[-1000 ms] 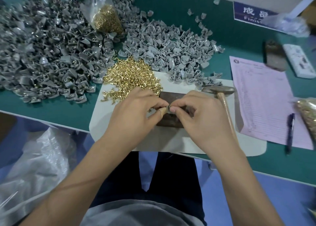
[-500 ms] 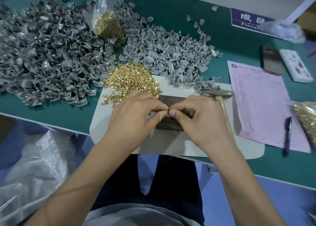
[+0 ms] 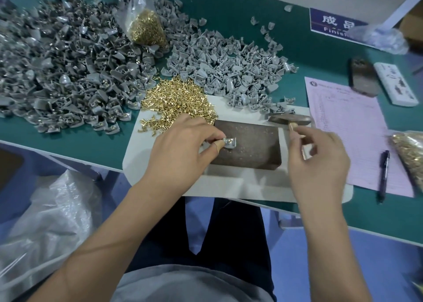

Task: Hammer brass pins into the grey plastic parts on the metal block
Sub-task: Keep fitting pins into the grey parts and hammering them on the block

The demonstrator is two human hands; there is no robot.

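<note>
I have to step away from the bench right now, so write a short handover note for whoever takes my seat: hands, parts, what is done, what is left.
Left hand: pinches one grey plastic part flat on the metal block, with a brass pin seated in it.
Right hand: loosely curled over the handle of the hammer, which lies at the block's far right corner; not yet gripped.
Supplies: loose brass pins just beyond the block, a heap of grey parts behind them, a larger heap to the left.
Done: part and pin placed.
Left: take up the hammer, drive the pin, set the part aside, repeat.
</note>
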